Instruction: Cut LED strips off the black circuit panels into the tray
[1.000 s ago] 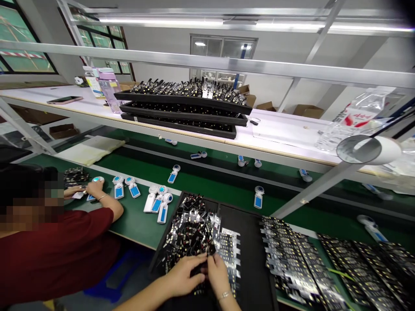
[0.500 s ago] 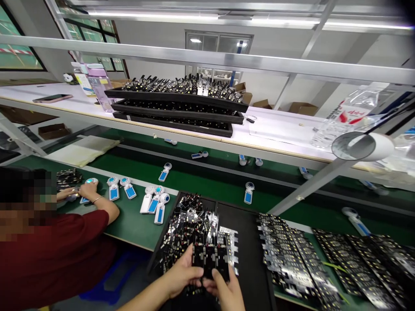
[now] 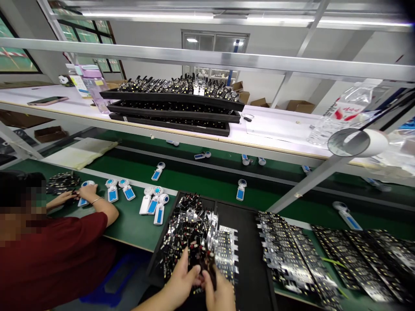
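Over the front of a black tray [image 3: 251, 255], my left hand [image 3: 180, 278] and my right hand [image 3: 220, 290] are close together, thumbs almost touching. Between them is a small black circuit board panel [image 3: 207, 262], which they grip from both sides. It is tilted, and its right part stands at an angle to the left part; whether it has come apart I cannot tell. Loose narrow circuit boards [image 3: 186, 224] lie heaped in the tray's left half, just beyond the fingers. Beside my right hand is a stack of silvery board panels [image 3: 228, 242].
More circuit board panels [image 3: 292, 250] lie in rows to the right. White-and-blue handheld devices [image 3: 158, 214] rest on the bench and the green conveyor [image 3: 207, 179]. At left a co-worker in a red sleeve [image 3: 87, 218] handles one. Stacked black trays [image 3: 171, 113] and a bottle [image 3: 345, 112] occupy the shelf.
The panel was held flat, facing me; now it is tilted and angled between my hands. My right hand has turned, knuckles upward. The view has shifted slightly.
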A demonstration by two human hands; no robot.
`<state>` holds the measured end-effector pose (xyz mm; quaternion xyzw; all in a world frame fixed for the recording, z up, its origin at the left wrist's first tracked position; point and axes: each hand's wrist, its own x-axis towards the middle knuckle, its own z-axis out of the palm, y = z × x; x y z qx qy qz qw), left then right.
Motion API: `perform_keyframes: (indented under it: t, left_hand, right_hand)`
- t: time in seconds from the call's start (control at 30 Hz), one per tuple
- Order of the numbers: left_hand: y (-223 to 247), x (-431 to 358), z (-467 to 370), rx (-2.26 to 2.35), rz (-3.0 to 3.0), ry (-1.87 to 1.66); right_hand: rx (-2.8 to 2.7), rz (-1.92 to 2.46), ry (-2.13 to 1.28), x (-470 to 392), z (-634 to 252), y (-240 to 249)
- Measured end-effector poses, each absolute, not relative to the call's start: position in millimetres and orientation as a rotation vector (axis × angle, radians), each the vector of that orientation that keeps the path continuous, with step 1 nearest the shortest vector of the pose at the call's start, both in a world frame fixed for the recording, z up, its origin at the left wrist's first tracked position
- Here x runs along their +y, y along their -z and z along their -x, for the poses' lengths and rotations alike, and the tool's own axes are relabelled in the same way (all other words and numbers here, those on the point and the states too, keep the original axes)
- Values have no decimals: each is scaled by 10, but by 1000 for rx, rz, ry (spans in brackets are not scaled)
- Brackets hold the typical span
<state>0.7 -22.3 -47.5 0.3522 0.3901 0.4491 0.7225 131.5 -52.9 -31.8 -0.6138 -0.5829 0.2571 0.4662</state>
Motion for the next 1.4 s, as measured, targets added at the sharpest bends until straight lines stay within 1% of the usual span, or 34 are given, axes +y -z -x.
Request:
perform_keyframes:
  t: [0.1, 0.27, 0.37, 0.47, 0.57, 0.63, 0.77, 0.83, 0.93, 1.03, 1.17, 1.3, 1.4]
  left_hand:
    - [443, -162, 7, 908, -788, -1011]
    - [342, -104, 46, 871, -806, -1010]
    - [390, -110, 20, 997, -740, -950]
    - [513, -107, -15, 1074, -748, -993]
    - [600, -31, 4, 1201, -928, -1050]
    - [596, 105, 63, 1345, -1135, -1034]
    - [486, 597, 288, 1491, -1521, -776]
    - [441, 853, 435, 1532, -1589, -700]
    - [451, 1039, 659, 1606, -1647, -675]
    - [597, 897, 848, 1630, -1695, -632]
    - [966, 414, 1010, 1660, -1695, -526]
    - [1282, 60, 1030, 1618, -1742, -380]
    - [1328, 27, 964, 1576, -1788, -336]
  right_hand:
    - [-1494, 1539, -591, -508, -1274, 324]
    - [-1625, 1585, -648, -382, -1358, 295]
    - [-1755, 1627, -698, -307, -1390, 345]
    - [-1766, 1762, -648, -258, -1332, 421]
    - [-1787, 1942, -602, -174, -1228, 465]
    - [-1790, 1977, -621, -52, -1179, 479]
    - [-1757, 1907, -802, 339, -1244, 567]
    - [-1725, 1993, -837, 492, -1369, 668]
    - [-1674, 2232, -748, 500, -1596, 873]
    - [-1657, 2435, -669, 271, -1764, 1086]
    - [-1619, 2578, -657, -3, -1890, 1263]
    - [-1604, 2603, -680, -3, -1983, 1256]
    - [-1560, 2598, -710, 47, -2034, 1146]
